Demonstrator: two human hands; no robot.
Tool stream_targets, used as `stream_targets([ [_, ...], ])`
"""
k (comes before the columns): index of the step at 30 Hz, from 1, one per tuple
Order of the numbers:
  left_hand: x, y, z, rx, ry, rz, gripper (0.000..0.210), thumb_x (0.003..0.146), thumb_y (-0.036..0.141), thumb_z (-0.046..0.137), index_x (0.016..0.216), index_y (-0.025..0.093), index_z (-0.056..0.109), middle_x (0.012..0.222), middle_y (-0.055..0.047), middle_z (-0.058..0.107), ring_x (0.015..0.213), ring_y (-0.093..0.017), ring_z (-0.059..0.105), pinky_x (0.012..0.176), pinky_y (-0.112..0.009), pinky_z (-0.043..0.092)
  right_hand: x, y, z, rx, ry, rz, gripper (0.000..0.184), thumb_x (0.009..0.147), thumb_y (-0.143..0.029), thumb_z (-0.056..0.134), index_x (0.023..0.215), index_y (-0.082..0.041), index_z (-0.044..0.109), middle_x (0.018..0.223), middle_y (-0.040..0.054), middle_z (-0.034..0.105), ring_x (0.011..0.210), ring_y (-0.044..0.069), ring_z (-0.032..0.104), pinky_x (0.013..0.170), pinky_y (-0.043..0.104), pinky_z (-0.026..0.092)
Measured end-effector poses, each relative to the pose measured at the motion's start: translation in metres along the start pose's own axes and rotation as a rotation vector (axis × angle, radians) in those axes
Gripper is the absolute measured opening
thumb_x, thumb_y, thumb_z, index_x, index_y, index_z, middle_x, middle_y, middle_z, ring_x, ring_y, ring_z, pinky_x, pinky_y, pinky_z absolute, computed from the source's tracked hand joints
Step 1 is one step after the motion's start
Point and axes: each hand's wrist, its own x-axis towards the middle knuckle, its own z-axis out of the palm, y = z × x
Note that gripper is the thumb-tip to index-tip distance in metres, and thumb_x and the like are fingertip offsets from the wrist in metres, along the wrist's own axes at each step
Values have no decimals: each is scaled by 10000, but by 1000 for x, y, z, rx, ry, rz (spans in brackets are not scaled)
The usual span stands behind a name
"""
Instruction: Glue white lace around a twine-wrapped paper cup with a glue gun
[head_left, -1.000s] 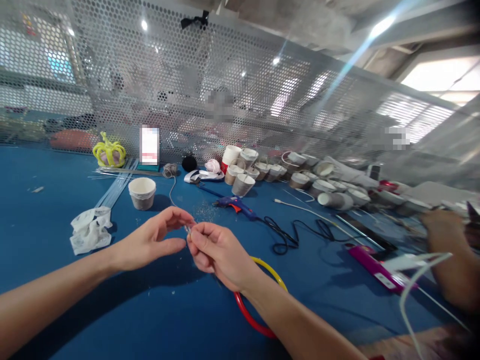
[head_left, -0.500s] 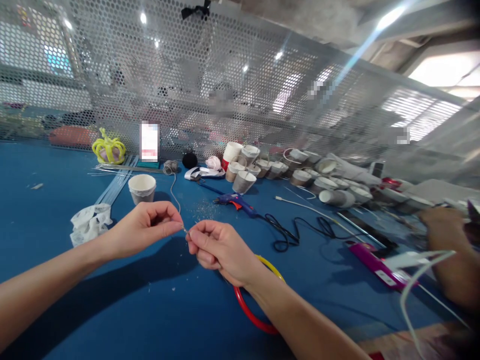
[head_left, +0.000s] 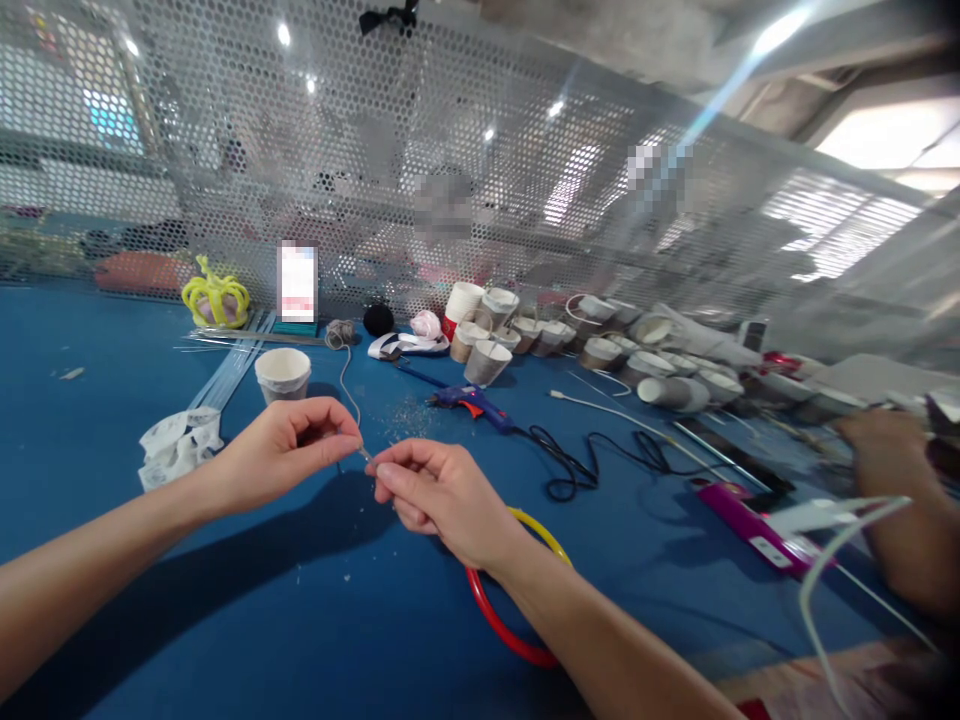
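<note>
My left hand (head_left: 300, 445) pinches a short stretch of thin grey yarn (head_left: 365, 454) between thumb and forefinger. On the other side of it, my right hand (head_left: 435, 490) grips the same piece, fingertips a small gap from the left ones. A grey strand (head_left: 349, 390) runs from a small grey yarn ball (head_left: 340, 333) down behind my left hand. Just beyond that hand stands a paper-wrapped cup (head_left: 283, 376). Under my right forearm lies a red and yellow ring (head_left: 499, 625), partly hidden.
A blue glue gun (head_left: 472, 403) with a black cord lies ahead. Many wrapped cups (head_left: 487, 362) line the back right. At left are crumpled white fabric (head_left: 180, 447) and a yellow crown-like piece (head_left: 216, 300). A co-worker's arm (head_left: 900, 500) is near a purple glue gun (head_left: 750, 525).
My hands stay nearly in place, with the left fingertips shifted slightly up and left. A little more of the yarn shows between them.
</note>
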Motion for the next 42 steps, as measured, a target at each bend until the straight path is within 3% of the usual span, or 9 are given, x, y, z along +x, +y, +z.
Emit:
stream_targets([
  [9,0,0,-6,187,9,66,193,786,326,506,747,157,591,615,13,540,538,-99,436,484,-191,349,-3,-4,3,-212,83,-103,162,772,-309,584,751,-149,566,602,-24,542,373,16,327,353,190,222],
  [13,-2,3,-9,366,15,139,190,779,326,531,738,160,613,534,39,459,484,-91,398,457,-189,317,-3,-3,1,-366,154,-151,150,795,-305,558,767,-158,568,608,-18,542,390,32,343,358,194,264],
  [19,-6,8,-10,601,28,342,168,812,253,503,771,167,641,570,28,487,472,-84,401,469,-187,309,-3,-1,-2,-696,194,-283,129,817,-271,532,770,-178,609,626,5,584,552,104,506,505,231,395],
  [27,-3,8,-11,547,52,265,175,792,261,492,736,173,633,564,27,493,480,-90,404,481,-192,320,-6,-6,-1,-861,121,-434,147,818,-230,518,745,-189,638,647,11,595,584,122,527,549,245,408],
  [35,-3,9,-10,552,2,286,168,801,246,495,718,155,609,547,31,472,471,-83,402,459,-182,313,-5,-5,-1,-810,235,-447,112,814,-229,531,759,-184,618,667,15,605,582,124,534,553,248,418],
  [42,-6,11,-7,556,-33,312,148,805,215,502,721,152,606,556,32,480,472,-78,392,457,-177,313,-7,-4,1,-959,214,-508,137,823,-188,507,744,-187,619,651,11,583,590,125,527,578,251,408],
])
